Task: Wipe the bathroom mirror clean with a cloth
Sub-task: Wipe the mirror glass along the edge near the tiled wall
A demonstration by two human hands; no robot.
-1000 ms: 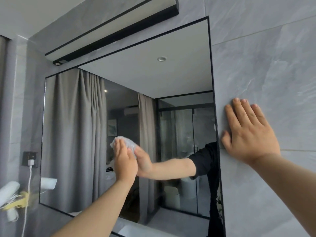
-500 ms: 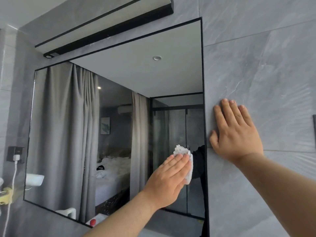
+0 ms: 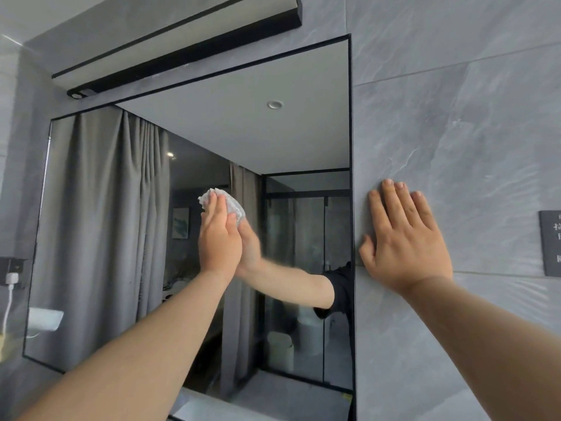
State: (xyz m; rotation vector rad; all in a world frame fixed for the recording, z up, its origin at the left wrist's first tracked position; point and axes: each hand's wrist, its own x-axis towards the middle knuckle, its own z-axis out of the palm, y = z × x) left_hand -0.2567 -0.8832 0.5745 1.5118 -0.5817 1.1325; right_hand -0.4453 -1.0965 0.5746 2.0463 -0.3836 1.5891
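Head view: my left hand [image 3: 219,238] pressed the cloth [image 3: 233,205] flat-fingered on the mirror [image 3: 127,238] mid-glass; my right hand [image 3: 403,238] lay flat on the wall [image 3: 455,132]. I judged wiping half-finished.

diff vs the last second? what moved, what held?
The left hand swept the white cloth right across the mirror to near its right edge, then back left to the middle, ending slightly higher. It still presses the cloth flat to the glass, nothing taken or let go. The right hand stayed flat on the grey wall tile beside the mirror's right edge.
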